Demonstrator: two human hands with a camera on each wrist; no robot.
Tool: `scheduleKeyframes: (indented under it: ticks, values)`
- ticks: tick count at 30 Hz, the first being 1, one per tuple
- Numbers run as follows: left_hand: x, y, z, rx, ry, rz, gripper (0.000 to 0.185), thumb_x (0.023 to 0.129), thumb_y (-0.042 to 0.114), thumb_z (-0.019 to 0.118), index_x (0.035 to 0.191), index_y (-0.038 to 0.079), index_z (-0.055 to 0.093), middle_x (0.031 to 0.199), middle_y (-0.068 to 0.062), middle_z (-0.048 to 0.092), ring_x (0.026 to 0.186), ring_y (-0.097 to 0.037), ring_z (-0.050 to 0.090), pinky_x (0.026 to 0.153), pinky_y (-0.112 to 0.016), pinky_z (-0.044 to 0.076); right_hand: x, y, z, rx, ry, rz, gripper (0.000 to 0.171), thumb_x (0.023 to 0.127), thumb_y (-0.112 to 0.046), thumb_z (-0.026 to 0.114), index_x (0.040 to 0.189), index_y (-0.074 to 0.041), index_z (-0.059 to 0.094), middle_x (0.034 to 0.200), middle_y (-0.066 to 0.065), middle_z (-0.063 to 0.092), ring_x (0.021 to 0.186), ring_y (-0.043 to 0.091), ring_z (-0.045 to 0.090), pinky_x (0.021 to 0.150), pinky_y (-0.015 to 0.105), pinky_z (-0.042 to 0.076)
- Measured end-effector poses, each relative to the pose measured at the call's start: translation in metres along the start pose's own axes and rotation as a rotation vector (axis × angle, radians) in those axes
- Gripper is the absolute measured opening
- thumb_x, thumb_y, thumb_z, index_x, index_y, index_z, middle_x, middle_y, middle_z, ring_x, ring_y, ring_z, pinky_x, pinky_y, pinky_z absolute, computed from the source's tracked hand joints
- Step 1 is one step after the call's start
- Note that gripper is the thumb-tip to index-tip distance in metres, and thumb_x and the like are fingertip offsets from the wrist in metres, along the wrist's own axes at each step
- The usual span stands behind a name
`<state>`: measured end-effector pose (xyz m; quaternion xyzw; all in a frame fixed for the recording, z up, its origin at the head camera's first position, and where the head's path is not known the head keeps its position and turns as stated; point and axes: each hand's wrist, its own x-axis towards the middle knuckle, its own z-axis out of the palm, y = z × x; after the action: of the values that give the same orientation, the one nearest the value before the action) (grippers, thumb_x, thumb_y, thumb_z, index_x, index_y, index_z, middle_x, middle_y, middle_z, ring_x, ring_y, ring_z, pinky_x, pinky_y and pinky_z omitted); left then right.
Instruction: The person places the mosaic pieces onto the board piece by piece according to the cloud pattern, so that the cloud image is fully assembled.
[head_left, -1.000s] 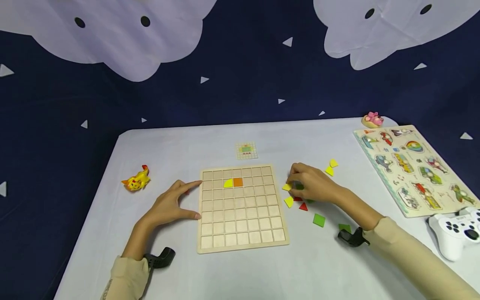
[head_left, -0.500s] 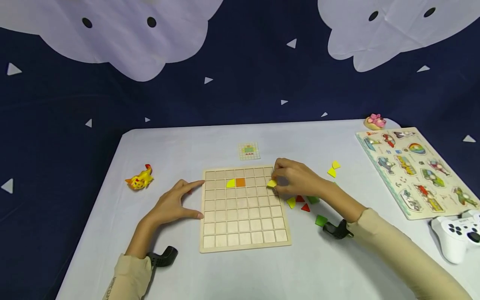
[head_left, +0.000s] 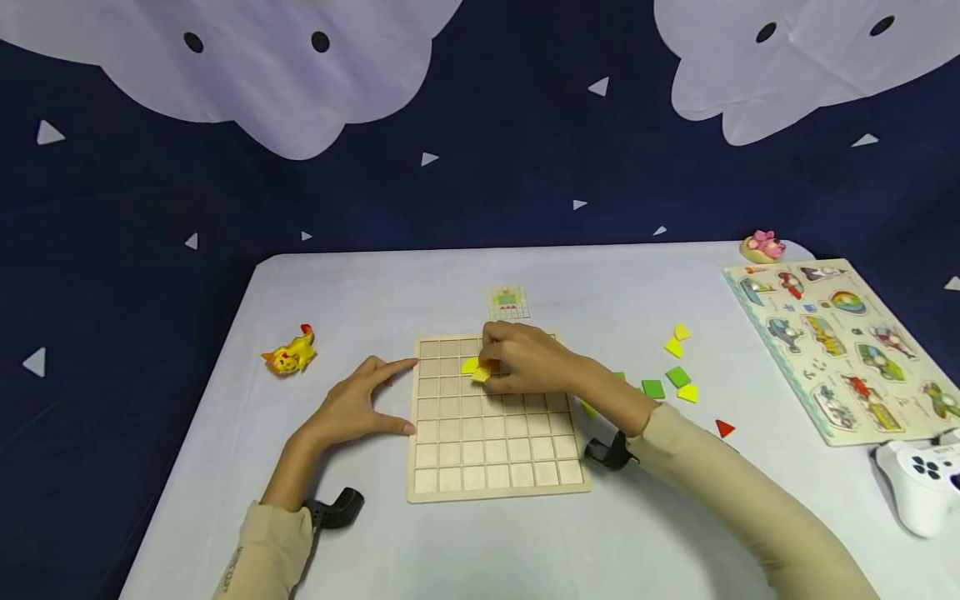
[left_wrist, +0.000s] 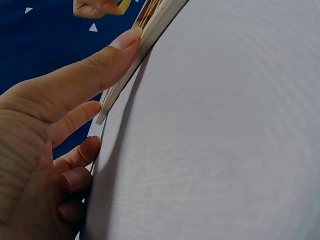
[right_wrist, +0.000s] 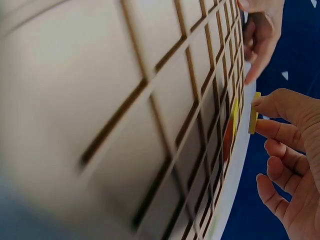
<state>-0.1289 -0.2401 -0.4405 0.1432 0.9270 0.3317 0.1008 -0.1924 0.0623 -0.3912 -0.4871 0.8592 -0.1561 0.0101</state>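
A wooden grid board (head_left: 495, 475) lies on the white table. My left hand (head_left: 348, 404) rests at its left edge, thumb and index finger spread and fairly straight against the frame. Above the upper part of the board, my right hand (head_left: 528, 358) pinches a yellow tile (right_wrist: 254, 115) between thumb and fingertip, raised off the grid in the right wrist view. Under it, a yellow tile with a rounded side (head_left: 468, 365) sits in a cell. The orange tile (right_wrist: 228, 140) beside that one is mostly covered by my right hand in the head view.
A small pattern card (head_left: 508, 302) lies behind the board. To the right are loose green tiles (head_left: 653, 389), yellow tiles (head_left: 673, 347) and a red triangle (head_left: 724, 428). A picture puzzle (head_left: 832, 350), a white game controller (head_left: 918, 479) and a yellow toy figure (head_left: 291, 353) stand farther out.
My right hand has picked up a yellow tile from the loose ones and carried it left across the board, uncovering more loose tiles. My left hand has stayed at the board's edge.
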Motion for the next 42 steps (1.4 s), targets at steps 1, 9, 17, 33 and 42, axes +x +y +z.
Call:
scheduleKeyframes:
  ticks: [1, 9, 17, 33, 42]
  values:
    - [0.000, 0.000, 0.000, 0.001, 0.000, 0.003, 0.097, 0.062, 0.053, 0.090, 0.147, 0.032, 0.048, 0.098, 0.000, 0.044, 0.082, -0.015, 0.043, 0.071, -0.033, 0.036, 0.003, -0.002, 0.002, -0.004, -0.008, -0.004, 0.023, 0.082, -0.025, 0.078, 0.097, -0.008, 0.077, 0.093, 0.001, 0.056, 0.077, 0.010, 0.047, 0.069, 0.024, 0.043]
    - [0.002, 0.003, 0.000, -0.003, -0.008, 0.004, 0.097, 0.062, 0.053, 0.090, 0.147, 0.032, 0.049, 0.097, 0.000, 0.044, 0.082, -0.015, 0.043, 0.071, -0.034, 0.036, 0.023, -0.016, 0.016, -0.042, -0.047, -0.074, 0.019, 0.085, -0.026, 0.075, 0.096, -0.011, 0.077, 0.093, 0.000, 0.057, 0.079, 0.010, 0.048, 0.074, 0.027, 0.045]
    - [0.002, 0.003, 0.001, 0.004, -0.004, 0.002, 0.097, 0.062, 0.054, 0.090, 0.147, 0.032, 0.049, 0.097, 0.000, 0.043, 0.081, -0.015, 0.042, 0.071, -0.033, 0.036, 0.031, -0.020, 0.022, -0.039, -0.052, -0.063, 0.017, 0.088, -0.024, 0.075, 0.099, -0.011, 0.077, 0.092, 0.000, 0.057, 0.081, 0.012, 0.051, 0.074, 0.027, 0.047]
    - [-0.002, 0.000, 0.001, 0.006, 0.009, 0.002, 0.097, 0.062, 0.051, 0.091, 0.147, 0.029, 0.049, 0.098, 0.001, 0.044, 0.082, -0.015, 0.044, 0.073, -0.034, 0.037, 0.033, -0.026, 0.021, -0.103, -0.123, -0.025, 0.020, 0.090, -0.027, 0.073, 0.107, -0.017, 0.074, 0.093, 0.000, 0.058, 0.086, 0.015, 0.053, 0.074, 0.029, 0.048]
    - [0.000, 0.000, 0.002, 0.010, 0.010, 0.002, 0.098, 0.062, 0.052, 0.091, 0.147, 0.029, 0.049, 0.099, 0.000, 0.044, 0.084, -0.016, 0.044, 0.073, -0.034, 0.036, 0.005, -0.018, -0.006, -0.025, -0.031, 0.023, 0.023, 0.091, -0.021, 0.072, 0.112, -0.012, 0.075, 0.098, 0.003, 0.057, 0.084, 0.015, 0.050, 0.072, 0.028, 0.046]
